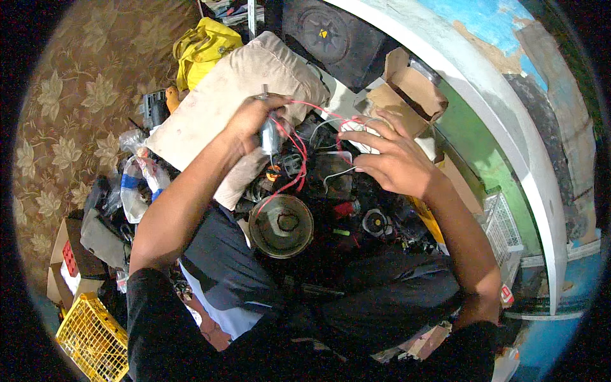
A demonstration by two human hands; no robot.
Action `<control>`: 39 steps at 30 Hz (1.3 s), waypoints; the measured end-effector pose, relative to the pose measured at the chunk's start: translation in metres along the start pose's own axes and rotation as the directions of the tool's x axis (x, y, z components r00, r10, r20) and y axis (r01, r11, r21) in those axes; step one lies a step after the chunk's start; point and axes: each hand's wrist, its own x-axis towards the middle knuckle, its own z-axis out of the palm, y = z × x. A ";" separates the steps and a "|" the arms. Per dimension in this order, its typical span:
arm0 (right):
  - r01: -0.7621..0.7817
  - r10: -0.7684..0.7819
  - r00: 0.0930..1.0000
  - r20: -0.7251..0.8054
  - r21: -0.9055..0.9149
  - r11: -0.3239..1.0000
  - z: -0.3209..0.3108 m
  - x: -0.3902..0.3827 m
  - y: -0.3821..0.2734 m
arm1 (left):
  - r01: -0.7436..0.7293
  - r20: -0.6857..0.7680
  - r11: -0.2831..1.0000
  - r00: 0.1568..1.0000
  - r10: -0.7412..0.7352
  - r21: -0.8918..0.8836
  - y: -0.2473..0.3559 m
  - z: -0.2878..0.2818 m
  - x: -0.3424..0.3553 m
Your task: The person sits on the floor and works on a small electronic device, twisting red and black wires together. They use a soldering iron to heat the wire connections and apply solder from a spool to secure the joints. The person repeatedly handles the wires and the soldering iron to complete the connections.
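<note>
My left hand (245,124) is closed around a small silver motor (269,135), held upright with a thin shaft sticking up above the fingers. From it a red wire (302,156) loops down and another stretches across toward the right. My right hand (404,159) is bent over a white block-like piece (361,138), its fingers partly covering it. Red and grey wires run about those fingertips; which of them are pinched I cannot tell. Below and between the hands, a round metal bowl-like speaker frame (281,226) sits in front of my lap.
Loose parts, a red cylinder (345,209) and dark clutter lie between my legs. Beyond are a beige cushion (210,118), a yellow bag (207,52), a boxed speaker (331,38) and an open cardboard box (417,89). A yellow crate (92,337) stands at lower left.
</note>
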 end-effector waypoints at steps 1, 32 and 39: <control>0.010 -0.011 0.999 -0.030 -0.059 0.998 -0.001 -0.002 0.001 | -0.009 -0.076 0.999 0.997 0.012 0.030 0.001 -0.018 0.006; -0.664 -0.138 0.480 0.867 0.461 0.589 0.002 -0.056 0.050 | -0.418 -0.210 0.908 0.886 0.413 0.019 0.030 -0.042 -0.020; -0.408 0.392 0.911 0.130 0.439 0.801 0.021 0.010 0.011 | -0.393 0.067 0.915 0.914 0.399 -0.090 0.030 0.015 -0.025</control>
